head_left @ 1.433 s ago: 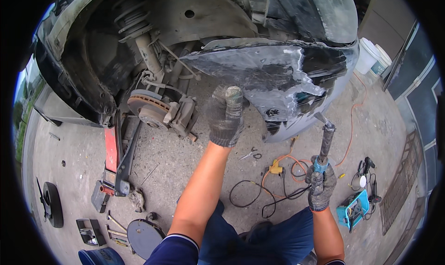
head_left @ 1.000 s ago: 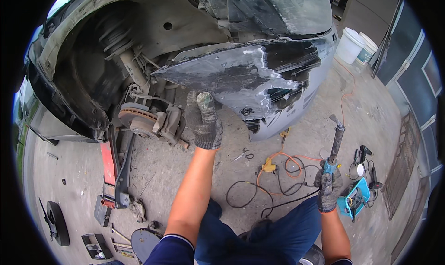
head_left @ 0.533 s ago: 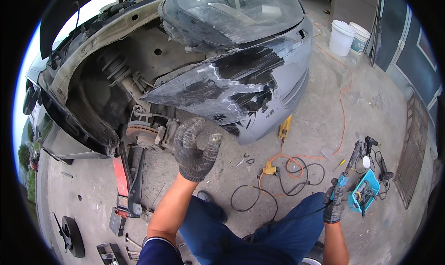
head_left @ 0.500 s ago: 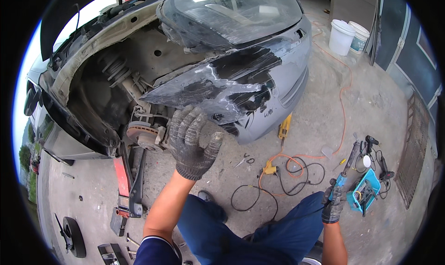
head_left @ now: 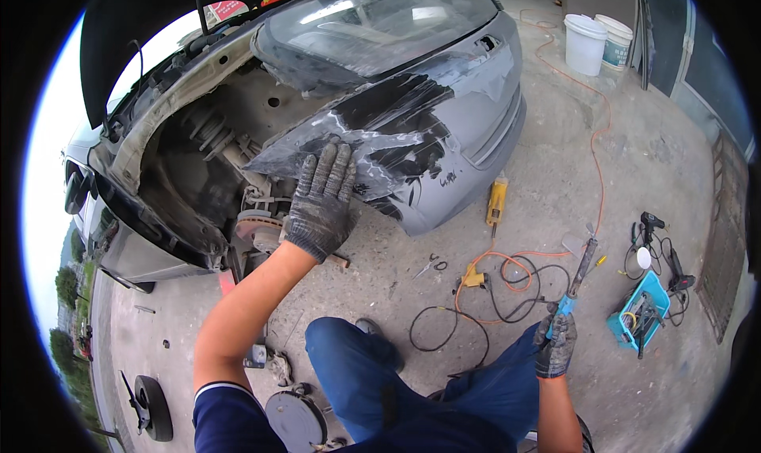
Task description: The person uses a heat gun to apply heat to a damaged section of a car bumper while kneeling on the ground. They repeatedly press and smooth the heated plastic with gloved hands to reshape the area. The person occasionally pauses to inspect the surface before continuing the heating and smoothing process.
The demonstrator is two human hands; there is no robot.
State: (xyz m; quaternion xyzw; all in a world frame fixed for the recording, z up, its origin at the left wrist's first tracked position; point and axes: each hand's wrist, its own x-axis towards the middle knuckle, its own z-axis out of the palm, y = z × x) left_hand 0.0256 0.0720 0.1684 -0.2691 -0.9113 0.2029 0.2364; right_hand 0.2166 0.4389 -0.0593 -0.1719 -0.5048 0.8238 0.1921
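Note:
My left hand [head_left: 321, 199], in a dark knit glove, lies with fingers stretched out on the torn grey bumper [head_left: 476, 136], over its patched, rough area with black and whitish streaks. Beside that hand are the exposed wheel well, suspension strut [head_left: 222, 140] and rusty brake disc [head_left: 258, 233], partly hidden by it. My right hand [head_left: 555, 346], also gloved, grips a blue-handled tool [head_left: 586, 263] with a long dark body and flat tip pointing up, held low at the right, away from the bumper.
A teal basket of tools [head_left: 630, 326], black power tools [head_left: 652, 225], yellow tool [head_left: 497, 203], looping cords [head_left: 444, 310], scissors [head_left: 434, 267], white buckets [head_left: 585, 49], a metal grate [head_left: 717, 239], a wheel [head_left: 157, 407] and a round grey object [head_left: 293, 417] are on the concrete around me.
My left hand has gone from upright and partly curled below the bumper to flat on its surface. The view has tilted up and shifted along the car. My right hand still holds the tool.

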